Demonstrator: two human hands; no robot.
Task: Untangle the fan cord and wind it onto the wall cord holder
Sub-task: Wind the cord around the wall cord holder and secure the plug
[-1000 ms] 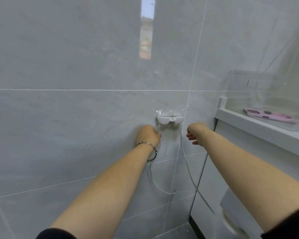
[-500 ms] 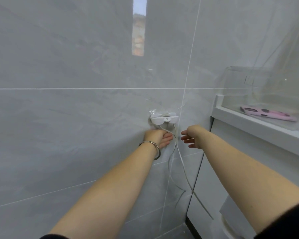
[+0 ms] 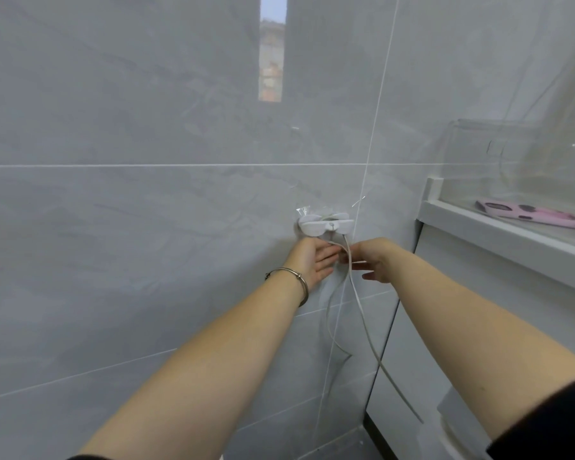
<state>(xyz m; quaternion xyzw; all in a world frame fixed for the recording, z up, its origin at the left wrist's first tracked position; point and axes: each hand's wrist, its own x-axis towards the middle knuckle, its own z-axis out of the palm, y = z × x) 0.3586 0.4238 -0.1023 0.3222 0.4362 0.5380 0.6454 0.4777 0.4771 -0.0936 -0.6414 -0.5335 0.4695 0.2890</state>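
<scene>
Cord (image 3: 360,313) hangs from the white holder (image 3: 326,224) on the wall (image 3: 146,227), trailing down between our arms; our left hand (image 3: 312,262) is spread flat just beside it; our right hand (image 3: 375,257) reaches its fingertips to it; whether they grip we cannot tell.

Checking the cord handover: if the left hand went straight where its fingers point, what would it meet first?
Probably the cord, hanging just beyond the left hand; the right hand comes next. Depth is unclear.
</scene>
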